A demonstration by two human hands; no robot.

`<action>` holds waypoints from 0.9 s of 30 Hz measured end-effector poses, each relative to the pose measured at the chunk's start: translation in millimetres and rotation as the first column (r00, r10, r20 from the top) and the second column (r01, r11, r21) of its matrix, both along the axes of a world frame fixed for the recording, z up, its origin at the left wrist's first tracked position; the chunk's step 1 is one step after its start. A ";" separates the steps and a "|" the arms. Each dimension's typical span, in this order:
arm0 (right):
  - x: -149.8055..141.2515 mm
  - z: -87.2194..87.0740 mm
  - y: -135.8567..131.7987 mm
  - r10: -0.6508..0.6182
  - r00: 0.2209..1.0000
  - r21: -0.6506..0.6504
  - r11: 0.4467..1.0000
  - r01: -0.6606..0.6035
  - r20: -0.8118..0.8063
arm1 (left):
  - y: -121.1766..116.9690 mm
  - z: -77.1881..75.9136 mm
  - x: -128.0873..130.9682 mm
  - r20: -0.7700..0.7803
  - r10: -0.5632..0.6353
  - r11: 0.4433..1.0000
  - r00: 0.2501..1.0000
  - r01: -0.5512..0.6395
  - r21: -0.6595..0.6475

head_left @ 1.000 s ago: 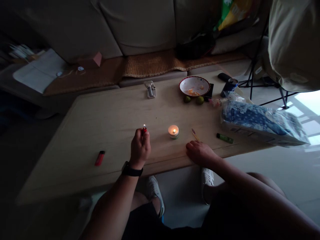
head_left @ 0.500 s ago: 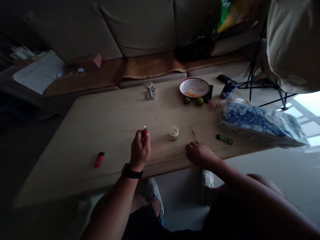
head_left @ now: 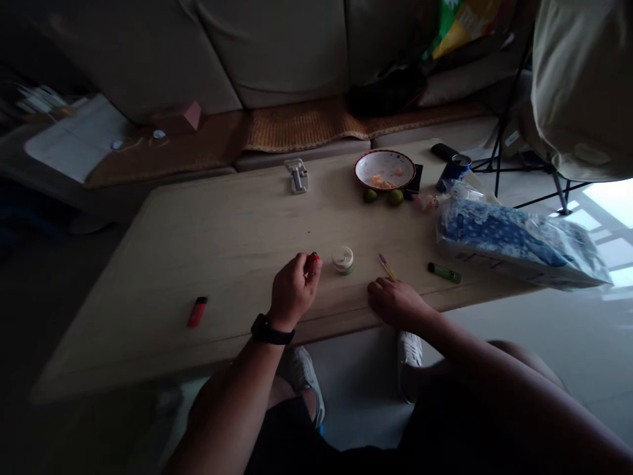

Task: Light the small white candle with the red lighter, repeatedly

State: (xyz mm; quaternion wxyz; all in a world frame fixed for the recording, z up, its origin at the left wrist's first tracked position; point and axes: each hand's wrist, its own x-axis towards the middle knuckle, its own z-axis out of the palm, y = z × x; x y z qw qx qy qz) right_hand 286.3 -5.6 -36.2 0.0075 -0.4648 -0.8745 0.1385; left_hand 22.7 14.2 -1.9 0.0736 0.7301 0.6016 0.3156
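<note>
Near the front edge of the table (head_left: 198, 251), the left hand (head_left: 293, 292) grips a red lighter (head_left: 313, 256) beside a small unlit candle (head_left: 343, 260). The right hand (head_left: 395, 303) lies open, just short of the matchsticks (head_left: 387, 266).

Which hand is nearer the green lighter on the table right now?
Right. The right hand is a short way left of the green lighter. The left hand is much farther left, beyond the small candle.
</note>
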 end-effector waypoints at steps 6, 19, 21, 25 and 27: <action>0.2 -0.1 0.2 0.008 1.000 0.001 1.000 -0.008 -0.005 | 0.7 -0.4 0.8 -0.035 -0.039 0.999 0.999 0.039 0.010; 0.4 0.3 0.3 0.022 1.000 0.026 0.999 -0.021 -0.004 | 12.2 -0.5 27.5 -0.368 -0.010 0.997 0.930 0.036 0.064; 0.6 0.2 0.1 0.022 1.000 0.031 0.999 -0.021 -0.008 | 14.2 -0.1 30.5 -0.379 -0.008 0.998 0.925 0.032 0.058; 0.3 1.4 -0.1 0.019 1.000 0.021 1.000 -0.019 -0.004 | 15.2 0.3 34.2 -0.397 -0.024 0.998 0.917 0.047 0.049; -0.1 2.6 -0.2 0.015 1.000 0.011 1.000 -0.015 -0.001 | 15.0 0.1 35.2 -0.394 -0.029 0.997 0.919 0.054 0.052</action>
